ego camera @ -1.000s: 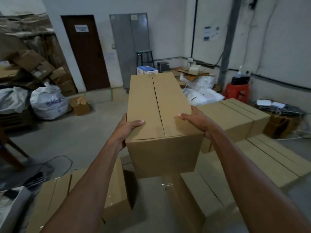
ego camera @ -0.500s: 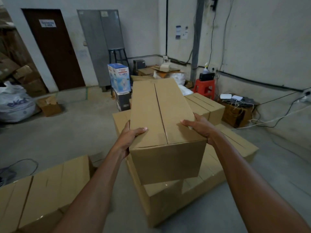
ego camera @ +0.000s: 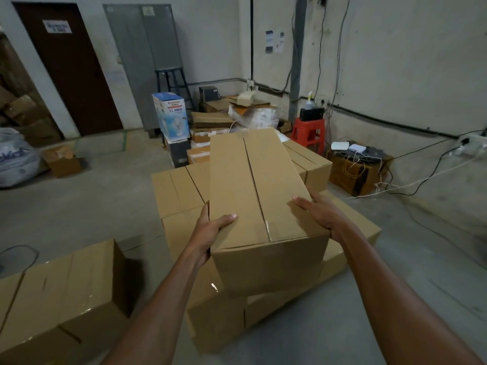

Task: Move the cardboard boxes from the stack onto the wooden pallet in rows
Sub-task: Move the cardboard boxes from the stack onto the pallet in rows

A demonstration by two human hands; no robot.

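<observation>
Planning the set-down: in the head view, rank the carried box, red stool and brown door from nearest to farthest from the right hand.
1. Carried box: gripped by the right hand at its right edge.
2. Red stool: ahead, to the right.
3. Brown door: far back, to the left.

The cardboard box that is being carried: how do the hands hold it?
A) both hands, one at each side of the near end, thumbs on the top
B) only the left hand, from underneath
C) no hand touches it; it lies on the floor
A: the left hand grips the left side and the right hand the right side of the cardboard box at its near end, each thumb on top.
</observation>
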